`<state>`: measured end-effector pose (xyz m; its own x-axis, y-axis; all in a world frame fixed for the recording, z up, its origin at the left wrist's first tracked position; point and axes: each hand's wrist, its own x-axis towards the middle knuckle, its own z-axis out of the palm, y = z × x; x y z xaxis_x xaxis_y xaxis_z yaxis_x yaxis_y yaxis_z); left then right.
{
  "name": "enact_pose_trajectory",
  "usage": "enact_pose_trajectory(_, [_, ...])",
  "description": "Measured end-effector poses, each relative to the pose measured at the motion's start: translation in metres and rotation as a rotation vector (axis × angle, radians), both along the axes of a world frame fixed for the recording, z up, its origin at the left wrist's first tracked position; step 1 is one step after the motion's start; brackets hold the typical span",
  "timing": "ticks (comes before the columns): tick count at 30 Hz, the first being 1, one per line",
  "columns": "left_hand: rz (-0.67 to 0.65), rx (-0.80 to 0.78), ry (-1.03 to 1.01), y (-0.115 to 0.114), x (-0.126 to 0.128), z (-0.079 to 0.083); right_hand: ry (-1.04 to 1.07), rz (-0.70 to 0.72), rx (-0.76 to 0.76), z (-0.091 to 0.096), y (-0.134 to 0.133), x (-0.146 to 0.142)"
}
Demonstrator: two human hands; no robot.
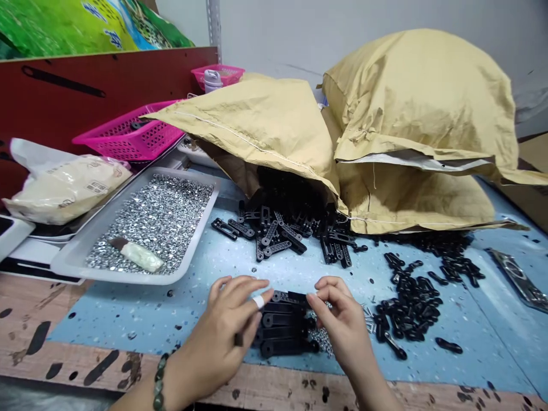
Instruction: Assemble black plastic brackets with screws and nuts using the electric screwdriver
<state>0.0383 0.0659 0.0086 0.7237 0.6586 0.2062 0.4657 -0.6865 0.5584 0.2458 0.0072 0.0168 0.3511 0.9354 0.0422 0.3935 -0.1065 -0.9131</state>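
My right hand (340, 311) pinches one end of a black plastic arm (297, 297) between thumb and fingertips. My left hand (233, 325), with white tape round one finger, is bent over the left end of the same row. A dark stick-like object (238, 339) pokes out below its palm; most of it is hidden. Between the hands several black plastic arms (285, 332) lie side by side on the blue mat (192, 319). Small silvery nuts (324, 341) lie right of them, partly behind my right hand, near some metal screws (369, 318).
A white tray (180, 277) of metal nuts, with a scoop-like piece (141, 256) on them, stands left. Paper sacks (265, 120) fill the back, one spilling black parts (278, 234). Small black links (411, 302) are heaped right. A pink basket (128, 137) sits behind the tray.
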Motion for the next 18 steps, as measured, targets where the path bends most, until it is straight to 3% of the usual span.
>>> enact_pose_trajectory(3, [-0.109,0.12,0.08,-0.002,0.006,-0.01,0.143,-0.05,-0.086,-0.017,0.007,0.005])
enact_pose_trajectory(7, [-0.108,0.171,0.085,-0.003,0.012,-0.015,0.107,-0.081,-0.085,-0.032,0.011,0.002])
enact_pose_trajectory(18, [-0.107,0.219,0.096,-0.004,0.015,-0.012,-0.014,-0.076,-0.018,-0.032,0.011,-0.001])
